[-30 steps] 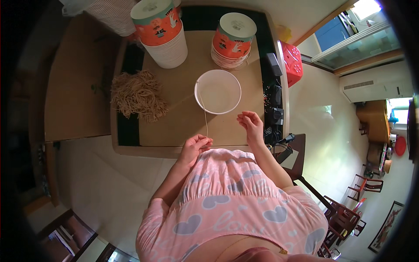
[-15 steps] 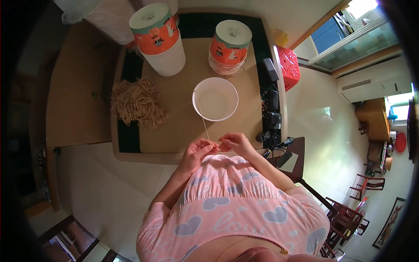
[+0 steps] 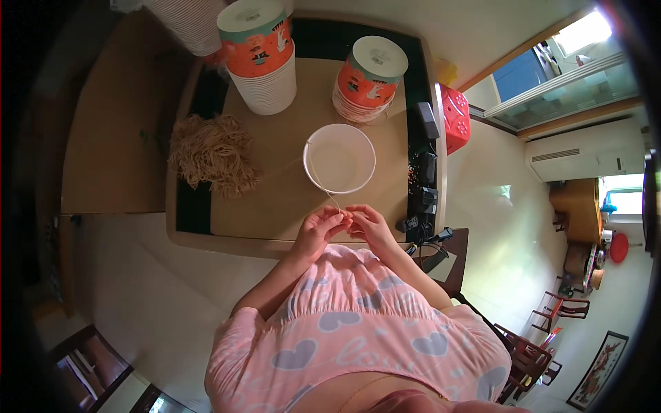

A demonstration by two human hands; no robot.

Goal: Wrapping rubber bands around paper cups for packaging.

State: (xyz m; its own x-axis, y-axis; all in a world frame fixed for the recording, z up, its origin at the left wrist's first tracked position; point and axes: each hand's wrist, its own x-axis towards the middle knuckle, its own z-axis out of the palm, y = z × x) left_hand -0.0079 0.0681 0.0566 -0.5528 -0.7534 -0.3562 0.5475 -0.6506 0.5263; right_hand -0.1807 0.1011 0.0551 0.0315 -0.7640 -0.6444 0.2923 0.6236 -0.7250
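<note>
A thin beige string (image 3: 331, 197) runs from the rim of a white round tub (image 3: 342, 157) down to my fingers. My left hand (image 3: 319, 233) pinches the string between thumb and forefinger. Close against those fingertips, my right hand (image 3: 372, 227) is closed in a pinch at the string too; the bit between the fingers is mostly hidden. Both hands are just in front of the tub, over the table's near edge. To the left lies a tangled pile of beige string (image 3: 215, 155).
Behind the tub stand two stacks of upturned paper tubs, a taller stack (image 3: 259, 58) and a shorter one (image 3: 370, 81), both with orange and green printing. Black power adapters and cables (image 3: 427, 167) line the table's right side. A red plastic stool (image 3: 455, 118) stands beyond it.
My hands have moved up slightly toward the tub, and the right fingers have come to meet the left ones. The string, straight before, now hangs slacker and curved.
</note>
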